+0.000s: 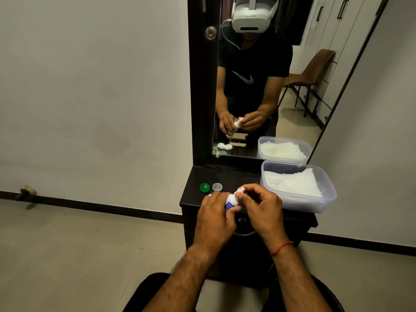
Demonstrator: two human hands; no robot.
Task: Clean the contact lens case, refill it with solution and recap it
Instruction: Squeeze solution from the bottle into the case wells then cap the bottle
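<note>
Left hand (213, 218) grips bottle (230, 202); right (263, 209) seemingly cap (241, 190).

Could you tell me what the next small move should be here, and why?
Probably twisting the white top off the solution bottle: the left hand grips the bottle's body, the right hand pinches that top, and the green cap and clear cap already lie off on the table, so refilling seems next.

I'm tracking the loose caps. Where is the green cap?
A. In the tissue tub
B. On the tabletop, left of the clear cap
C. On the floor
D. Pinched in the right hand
B: the green cap lies on the dark tabletop just left of the clear cap; the left hand and right hand hold the white bottle.
</note>
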